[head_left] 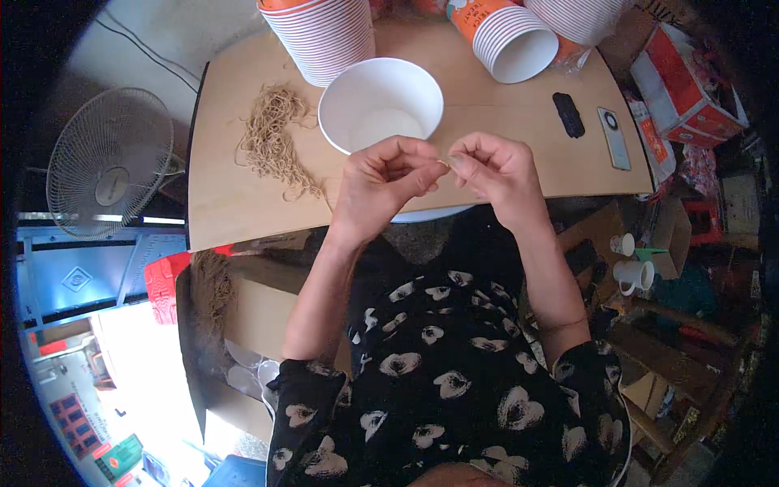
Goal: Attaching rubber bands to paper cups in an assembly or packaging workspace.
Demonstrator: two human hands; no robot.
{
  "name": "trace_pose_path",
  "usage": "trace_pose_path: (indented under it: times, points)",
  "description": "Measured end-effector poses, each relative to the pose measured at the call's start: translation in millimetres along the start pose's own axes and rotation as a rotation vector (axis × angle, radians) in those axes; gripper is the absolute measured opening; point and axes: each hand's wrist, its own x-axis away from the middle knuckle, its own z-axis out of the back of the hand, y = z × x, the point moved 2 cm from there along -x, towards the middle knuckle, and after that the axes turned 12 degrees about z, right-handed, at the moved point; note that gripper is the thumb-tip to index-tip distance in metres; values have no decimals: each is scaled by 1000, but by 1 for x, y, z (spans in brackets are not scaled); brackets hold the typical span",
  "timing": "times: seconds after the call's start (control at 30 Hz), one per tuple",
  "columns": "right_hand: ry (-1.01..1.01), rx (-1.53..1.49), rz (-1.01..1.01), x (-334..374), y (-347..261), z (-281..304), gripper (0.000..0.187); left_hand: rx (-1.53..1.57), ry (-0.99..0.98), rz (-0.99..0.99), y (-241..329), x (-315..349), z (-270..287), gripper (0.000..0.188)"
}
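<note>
Above the near edge of the table my left hand and my right hand meet fingertip to fingertip. Both are closed in a pinch. Between them shows a small bit of tan cord; most of it is hidden by the fingers. Just behind my hands stands a white paper bucket, its mouth facing me and nothing seen inside. To the left of the bucket lies a loose heap of tan cords, some ends trailing toward my left wrist.
A tall stack of paper buckets rises behind the white one; another orange and white stack lies tilted at the back right. A dark pouch-like item and a phone rest on the table's right side. A fan stands left.
</note>
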Motion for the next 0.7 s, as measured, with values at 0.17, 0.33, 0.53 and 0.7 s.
trace_pose_path:
  times: [0.17,0.33,0.53,0.7]
  points:
    - [66,-27,-32,1,4,0,14,24,-8,34,1,1,-2,26]
    - [143,-68,-26,0,6,4,16,-5,-2,52,5,1,-3,29]
    - [201,-81,-6,3,6,6,16,-78,84,-55,2,-2,-11,25]
    - [164,-31,-39,5,-7,15,14,-433,287,-244,15,0,-20,9]
